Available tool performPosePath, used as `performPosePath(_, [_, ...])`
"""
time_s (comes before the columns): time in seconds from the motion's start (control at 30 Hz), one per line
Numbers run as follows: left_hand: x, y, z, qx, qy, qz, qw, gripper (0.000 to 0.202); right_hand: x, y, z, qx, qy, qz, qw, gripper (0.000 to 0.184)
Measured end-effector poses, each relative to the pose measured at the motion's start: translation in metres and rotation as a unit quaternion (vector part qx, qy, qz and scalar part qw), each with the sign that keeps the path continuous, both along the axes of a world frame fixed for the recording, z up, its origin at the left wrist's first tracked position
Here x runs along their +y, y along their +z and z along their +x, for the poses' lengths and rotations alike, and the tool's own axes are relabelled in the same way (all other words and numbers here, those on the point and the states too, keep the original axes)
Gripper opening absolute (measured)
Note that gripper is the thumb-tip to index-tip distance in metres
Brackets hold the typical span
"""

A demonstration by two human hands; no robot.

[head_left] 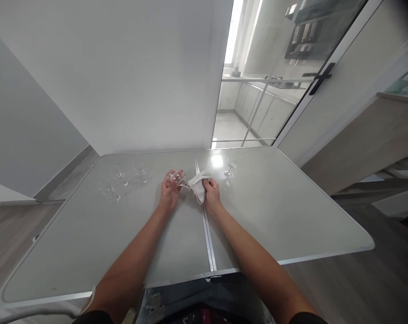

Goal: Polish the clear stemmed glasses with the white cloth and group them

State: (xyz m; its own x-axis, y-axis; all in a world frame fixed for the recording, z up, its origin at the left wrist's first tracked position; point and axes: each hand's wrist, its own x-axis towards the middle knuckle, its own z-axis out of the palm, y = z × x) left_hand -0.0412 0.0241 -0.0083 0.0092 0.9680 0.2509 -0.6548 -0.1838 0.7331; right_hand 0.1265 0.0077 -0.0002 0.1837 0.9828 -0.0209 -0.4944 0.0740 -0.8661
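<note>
My left hand [170,190] is wrapped round a clear wine glass [177,179], held over the middle of the grey folding table [89,252]. My right hand [211,192] grips a white cloth [197,186], which is pressed against the glass. Both hands are closed, just above the table's centre seam. Several more clear glasses [124,182] stand in a group on the left half of the table. One lone wine glass [229,169] stands upright on the right half, just beyond my right hand.
A white wall rises behind the table's far edge. A glass sliding door with a black handle [320,78] stands at the back right, with a kitchen beyond it. A wooden counter [369,135] runs along the right. The floor is wood.
</note>
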Motion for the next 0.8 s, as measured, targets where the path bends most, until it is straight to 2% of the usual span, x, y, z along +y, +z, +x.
performPosePath(0.1, [0.001,0.002,-0.002,-0.001,0.027,0.001,1.000,0.057,0.003,0.002,0.005,0.028,-0.067,0.003,0.997,0.032])
performPosePath(0.17, [0.000,0.003,-0.002,0.006,0.038,0.002,0.999,0.059,0.003,0.001,0.004,0.042,-0.053,0.004,0.998,0.030])
performPosePath(0.23, [0.000,0.004,-0.001,0.010,0.045,0.006,0.999,0.059,0.002,0.000,0.000,0.041,-0.005,0.014,0.999,0.029])
performPosePath(0.3, [-0.001,0.004,0.001,0.010,0.057,0.012,0.998,0.058,0.000,-0.002,-0.004,0.016,0.038,0.034,0.999,0.029])
performPosePath(0.37, [-0.001,0.003,0.001,0.007,0.072,0.020,0.997,0.059,-0.002,-0.001,-0.006,-0.028,0.052,0.061,0.996,0.029])
performPosePath(0.5, [0.000,0.002,0.001,0.009,0.084,0.031,0.996,0.062,-0.003,0.002,0.000,-0.126,0.014,0.099,0.987,0.026])
performPosePath(0.6, [0.001,0.001,0.000,0.009,0.082,0.036,0.996,0.063,-0.003,0.003,0.003,-0.153,-0.035,0.104,0.982,0.033])
performPosePath(0.7, [0.002,0.000,-0.001,0.008,0.087,0.043,0.995,0.065,-0.003,0.000,0.000,-0.152,-0.010,0.107,0.982,0.037])
performPosePath(0.8, [0.003,0.000,-0.001,0.009,0.089,0.046,0.995,0.062,-0.004,-0.003,-0.004,-0.198,0.013,0.102,0.975,0.036])
